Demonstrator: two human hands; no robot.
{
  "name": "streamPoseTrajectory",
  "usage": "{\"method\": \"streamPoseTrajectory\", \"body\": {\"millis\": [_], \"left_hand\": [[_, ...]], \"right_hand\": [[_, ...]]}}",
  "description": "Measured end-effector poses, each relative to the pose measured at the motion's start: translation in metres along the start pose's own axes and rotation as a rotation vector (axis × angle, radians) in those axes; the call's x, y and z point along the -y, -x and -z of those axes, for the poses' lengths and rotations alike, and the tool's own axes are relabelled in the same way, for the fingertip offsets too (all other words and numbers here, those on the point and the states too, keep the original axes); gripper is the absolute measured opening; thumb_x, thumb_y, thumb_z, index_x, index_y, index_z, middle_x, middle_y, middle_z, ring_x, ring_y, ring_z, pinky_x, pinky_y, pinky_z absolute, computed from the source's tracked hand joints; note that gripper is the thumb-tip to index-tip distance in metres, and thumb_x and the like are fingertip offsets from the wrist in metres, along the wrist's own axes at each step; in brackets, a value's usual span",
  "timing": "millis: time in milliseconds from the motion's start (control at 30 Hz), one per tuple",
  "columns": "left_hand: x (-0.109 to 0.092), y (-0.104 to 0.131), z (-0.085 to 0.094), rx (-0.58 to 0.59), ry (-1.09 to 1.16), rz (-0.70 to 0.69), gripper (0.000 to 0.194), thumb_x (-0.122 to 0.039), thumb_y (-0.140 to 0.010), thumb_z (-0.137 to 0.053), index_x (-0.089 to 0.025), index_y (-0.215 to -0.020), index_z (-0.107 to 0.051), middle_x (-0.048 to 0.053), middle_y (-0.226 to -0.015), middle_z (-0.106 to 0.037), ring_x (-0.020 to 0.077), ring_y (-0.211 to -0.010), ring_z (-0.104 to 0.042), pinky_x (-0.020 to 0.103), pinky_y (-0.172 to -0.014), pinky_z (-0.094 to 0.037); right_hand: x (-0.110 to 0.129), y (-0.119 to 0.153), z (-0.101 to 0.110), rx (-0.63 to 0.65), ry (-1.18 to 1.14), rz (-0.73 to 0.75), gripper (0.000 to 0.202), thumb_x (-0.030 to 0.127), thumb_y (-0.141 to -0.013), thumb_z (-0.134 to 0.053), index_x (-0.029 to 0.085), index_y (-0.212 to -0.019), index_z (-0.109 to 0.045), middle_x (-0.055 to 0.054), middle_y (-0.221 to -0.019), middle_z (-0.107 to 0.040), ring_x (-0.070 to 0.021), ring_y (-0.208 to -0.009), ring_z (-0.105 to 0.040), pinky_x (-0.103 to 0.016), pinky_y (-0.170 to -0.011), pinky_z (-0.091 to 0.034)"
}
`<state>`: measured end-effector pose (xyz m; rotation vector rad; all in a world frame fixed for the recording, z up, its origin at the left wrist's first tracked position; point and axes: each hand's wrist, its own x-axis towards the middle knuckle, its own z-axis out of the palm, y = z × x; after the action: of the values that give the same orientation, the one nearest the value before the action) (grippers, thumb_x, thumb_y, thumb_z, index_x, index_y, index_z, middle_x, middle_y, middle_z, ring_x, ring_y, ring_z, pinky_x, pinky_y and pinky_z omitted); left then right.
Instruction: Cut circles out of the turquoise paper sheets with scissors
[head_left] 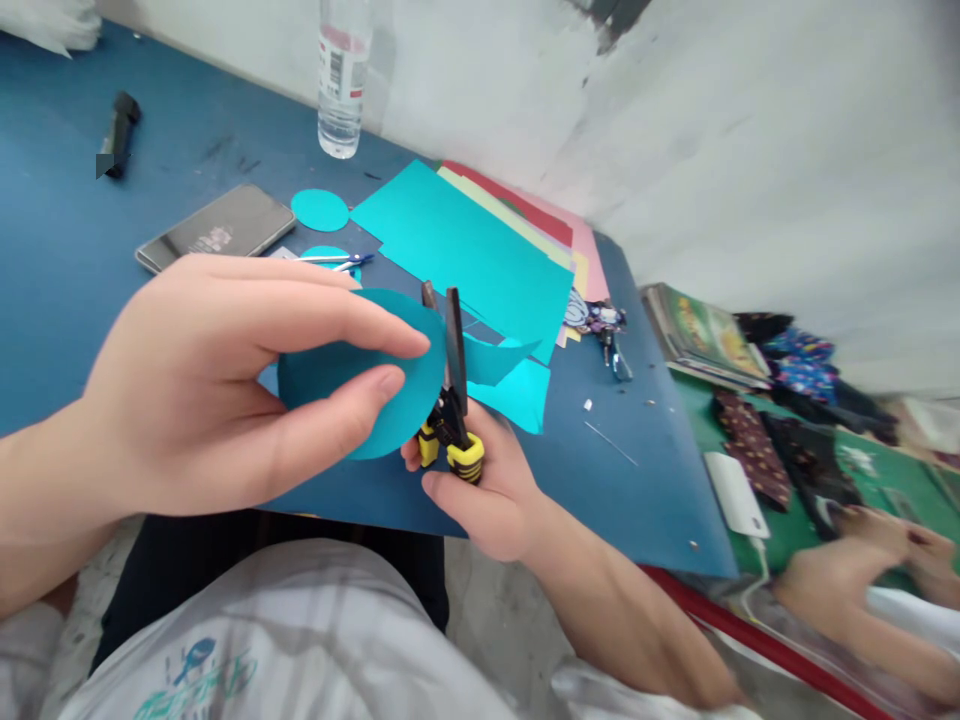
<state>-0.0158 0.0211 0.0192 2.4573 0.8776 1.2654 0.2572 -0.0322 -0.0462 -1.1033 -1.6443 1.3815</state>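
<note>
A turquoise paper circle [412,400] is pinched between the thumb and fingers of my left hand [202,370], above the table's front part. My right hand [499,480] grips a pair of scissors [456,360] with black blades and yellow-black handles. The blades point away from me, parted, at the circle's right edge; whether they touch the paper I cannot tell. Just right of the blades lie a curled offcut [495,362] and another turquoise scrap [517,395]. Behind my left fingers rests a blue-and-white compass-like tool [352,262], over a partly hidden turquoise circle.
On the blue table are a phone [225,228], a turquoise disc [320,210], a water bottle [341,95], stacked coloured sheets [472,240], a black object [122,130] and a keychain [604,318]. A co-worker's hands [862,550] are at a green table, right, near a white power bank [735,495].
</note>
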Motion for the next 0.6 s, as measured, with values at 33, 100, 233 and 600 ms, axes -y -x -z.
{"method": "streamPoseTrajectory", "body": {"millis": [33,100,233,600], "left_hand": [[-0.0001,-0.0001,-0.0007,-0.027,0.007,-0.005,0.017,-0.042,-0.113,-0.069,-0.034,-0.116,-0.083,-0.007,-0.087,-0.078,0.0145,-0.064,-0.067,0.033,-0.07,-0.056],[-0.0008,-0.0002,-0.0012,-0.073,0.016,-0.002,0.014,-0.035,-0.109,-0.071,-0.035,-0.112,-0.085,-0.006,-0.084,-0.079,0.0154,-0.061,-0.064,0.034,-0.065,-0.052],[-0.0026,-0.0014,-0.0005,-0.064,0.009,-0.001,0.013,-0.031,-0.108,-0.074,-0.035,-0.112,-0.086,-0.004,-0.085,-0.082,0.0159,-0.062,-0.063,0.037,-0.064,-0.052],[-0.0034,-0.0093,-0.0009,0.075,0.082,-0.084,0.017,-0.014,-0.104,-0.071,-0.027,-0.106,-0.082,-0.009,-0.09,-0.083,0.0087,-0.074,-0.076,0.023,-0.069,-0.057]], "right_hand": [[-0.0002,-0.0002,-0.0001,-0.001,0.003,-0.004,0.045,0.009,-0.077,-0.077,0.034,-0.114,-0.07,0.001,-0.096,-0.077,-0.026,-0.084,-0.076,-0.041,-0.079,-0.068],[-0.0008,-0.0006,-0.0002,-0.004,0.007,-0.004,0.045,0.009,-0.076,-0.077,0.034,-0.113,-0.071,0.001,-0.095,-0.077,-0.0264,-0.083,-0.076,-0.041,-0.078,-0.068],[-0.0017,-0.0015,-0.0004,0.001,0.004,0.003,0.043,0.01,-0.076,-0.078,0.033,-0.113,-0.071,0.0,-0.097,-0.077,-0.0261,-0.084,-0.075,-0.042,-0.079,-0.068],[-0.0033,-0.0039,0.007,0.078,0.091,0.073,0.042,0.01,-0.077,-0.076,0.032,-0.113,-0.071,0.0,-0.106,-0.077,-0.0269,-0.096,-0.076,-0.044,-0.092,-0.066]]}}
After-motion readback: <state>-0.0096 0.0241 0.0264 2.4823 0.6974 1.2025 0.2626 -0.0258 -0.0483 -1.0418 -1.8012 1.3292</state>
